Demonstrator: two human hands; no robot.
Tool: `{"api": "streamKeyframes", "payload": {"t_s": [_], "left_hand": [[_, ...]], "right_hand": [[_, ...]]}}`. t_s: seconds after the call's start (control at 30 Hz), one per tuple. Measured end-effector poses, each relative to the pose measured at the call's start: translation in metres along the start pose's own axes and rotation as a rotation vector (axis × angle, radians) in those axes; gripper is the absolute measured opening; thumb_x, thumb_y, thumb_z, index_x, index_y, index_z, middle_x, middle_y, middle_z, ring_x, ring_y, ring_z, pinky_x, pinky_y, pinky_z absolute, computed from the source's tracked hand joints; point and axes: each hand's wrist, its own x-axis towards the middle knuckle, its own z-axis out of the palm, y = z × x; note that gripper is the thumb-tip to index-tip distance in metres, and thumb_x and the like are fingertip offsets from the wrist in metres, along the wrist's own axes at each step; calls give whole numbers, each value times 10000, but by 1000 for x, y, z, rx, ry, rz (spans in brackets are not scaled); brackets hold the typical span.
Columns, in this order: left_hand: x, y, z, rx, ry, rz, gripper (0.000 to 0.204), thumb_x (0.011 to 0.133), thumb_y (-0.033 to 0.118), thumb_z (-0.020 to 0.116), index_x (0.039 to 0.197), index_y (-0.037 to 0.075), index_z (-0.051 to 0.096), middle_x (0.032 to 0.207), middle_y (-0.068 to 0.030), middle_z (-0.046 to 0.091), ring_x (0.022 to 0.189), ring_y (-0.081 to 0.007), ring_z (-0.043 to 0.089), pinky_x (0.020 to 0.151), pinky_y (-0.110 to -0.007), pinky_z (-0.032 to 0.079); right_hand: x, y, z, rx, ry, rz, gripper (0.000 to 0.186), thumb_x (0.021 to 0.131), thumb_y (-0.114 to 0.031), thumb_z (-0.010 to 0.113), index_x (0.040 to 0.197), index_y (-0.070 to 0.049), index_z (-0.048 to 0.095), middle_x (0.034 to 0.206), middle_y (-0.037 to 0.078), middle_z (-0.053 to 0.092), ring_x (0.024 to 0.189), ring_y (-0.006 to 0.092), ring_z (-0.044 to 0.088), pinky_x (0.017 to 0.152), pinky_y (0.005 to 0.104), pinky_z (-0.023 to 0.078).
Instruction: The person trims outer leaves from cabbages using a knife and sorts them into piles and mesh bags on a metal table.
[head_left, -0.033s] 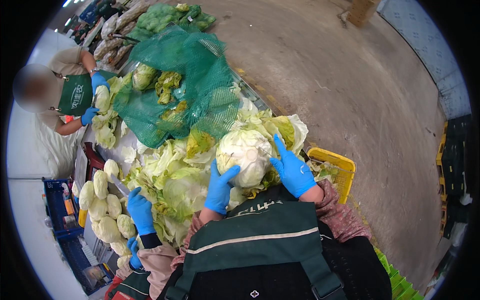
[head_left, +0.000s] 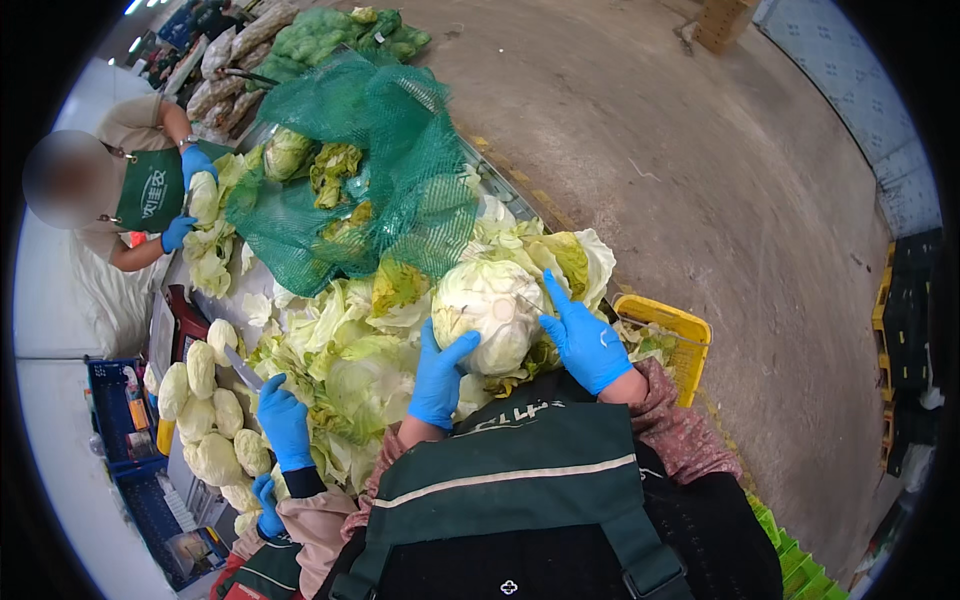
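Observation:
My left hand (head_left: 435,380), in a blue glove, grips the lower left of a large pale cabbage (head_left: 485,305), stem end facing up. At the cabbage's right side, my gloved right hand (head_left: 580,345) holds a thin knife (head_left: 530,305), index finger extended; its blade lies against the cabbage, and the handle is hidden in the hand. Loose yellow-green and pale leaves (head_left: 360,380) pile around and behind the cabbage.
Green mesh netting (head_left: 360,120) covers part of the table. Trimmed cabbages (head_left: 200,410) and blue crates (head_left: 120,410) are left; a yellow basket (head_left: 690,360) is right. A co-worker (head_left: 150,190) stands across; another's gloved hand (head_left: 285,430) holds a knife beside me. Stacked sacks (head_left: 250,40) stand behind.

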Motion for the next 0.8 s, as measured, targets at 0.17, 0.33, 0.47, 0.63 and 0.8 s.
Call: {"api": "streamKeyframes", "payload": {"t_s": [0.17, 0.33, 0.47, 0.63, 0.8], "left_hand": [[-1, 1, 3, 49, 14, 8, 710, 788, 64, 736, 1378, 47, 341, 1291, -134, 519, 1162, -258, 555, 945, -408, 500], [-1, -3, 3, 48, 41, 3, 755, 781, 78, 744, 1398, 41, 309, 1295, -139, 513, 1161, -263, 553, 951, -397, 493], [2, -8, -6, 66, 14, 22, 790, 762, 64, 738, 1416, 43, 297, 1300, -142, 511, 1167, -270, 547, 961, -395, 482], [8, -12, -24, 56, -64, 30, 834, 727, 29, 722, 1439, 58, 288, 1322, -138, 503, 1192, -281, 539, 979, -400, 475], [13, -18, -60, -171, -162, -66, 894, 650, 62, 692, 1458, 18, 313, 1381, -163, 492, 1259, -325, 507, 1052, -421, 436]], "right_hand": [[0, -5, -8, 8, -75, -12, 609, 999, -426, 428, 1532, -214, 223, 958, 244, 596, 806, 446, 598, 717, 509, 487], [5, -6, -3, 5, 58, 110, 590, 999, -430, 422, 1524, -221, 250, 957, 236, 602, 815, 439, 602, 721, 510, 489], [20, 8, 13, 11, 104, 69, 589, 988, -450, 440, 1498, -191, 297, 973, 233, 609, 835, 439, 607, 744, 511, 488], [64, 38, 11, 279, 26, 351, 503, 958, -422, 536, 1260, -20, 536, 1166, 230, 611, 897, 386, 633, 834, 415, 501], [52, 15, 17, 686, 25, 306, 702, 801, -410, 779, 1220, 83, 505, 1081, 156, 627, 786, 191, 602, 699, 321, 500]]}}
